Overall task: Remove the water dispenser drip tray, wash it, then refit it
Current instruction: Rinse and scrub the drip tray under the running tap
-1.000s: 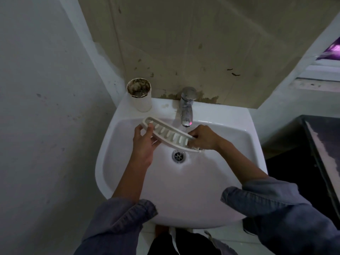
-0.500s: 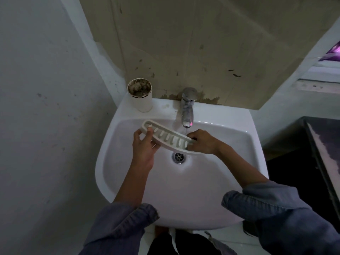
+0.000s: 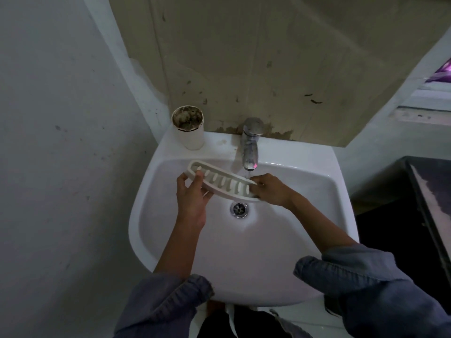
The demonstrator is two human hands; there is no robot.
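Observation:
The white slotted drip tray point(image 3: 220, 181) is held over the white sink point(image 3: 244, 252), just under the chrome tap point(image 3: 251, 145). Water runs from the tap onto the tray's right part. My left hand point(image 3: 191, 200) grips the tray's left end, thumb on top among the slots. My right hand point(image 3: 269, 190) grips its right end, fingers curled round the edge. The tray slants from upper left down to lower right, above the drain point(image 3: 239, 209).
A dirty white cup point(image 3: 189, 130) stands on the sink's back left corner. Stained wall panels rise behind the tap. A plain wall closes the left side. A dark counter point(image 3: 424, 203) lies to the right of the sink.
The tray has shifted slightly up and back under the running tap; both hands keep their hold on its ends.

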